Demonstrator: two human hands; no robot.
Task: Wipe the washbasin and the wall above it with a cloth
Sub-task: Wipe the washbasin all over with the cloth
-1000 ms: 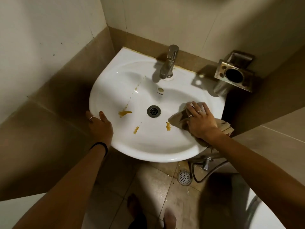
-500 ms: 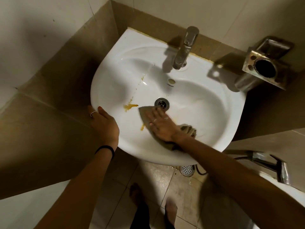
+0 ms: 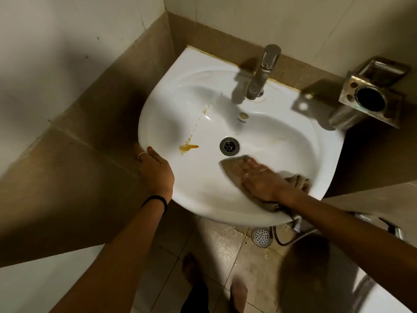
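A white washbasin hangs in a tiled corner under a cream wall. My right hand lies flat, palm down, on a brown cloth pressed against the bowl just below and right of the drain; the cloth trails over the front rim. My left hand grips the basin's left front rim. An orange-yellow stain sits left of the drain, with a thin dotted streak running up toward the tap.
A steel toothbrush holder is fixed to the wall right of the basin. On the tiled floor below are a round drain cover, a hose and my bare feet. A metal fitting shows at the far right.
My right hand has swept the cloth from the bowl's right side to left of the drain, then back under the drain. The two small stains near the front are gone. The left hand stayed.
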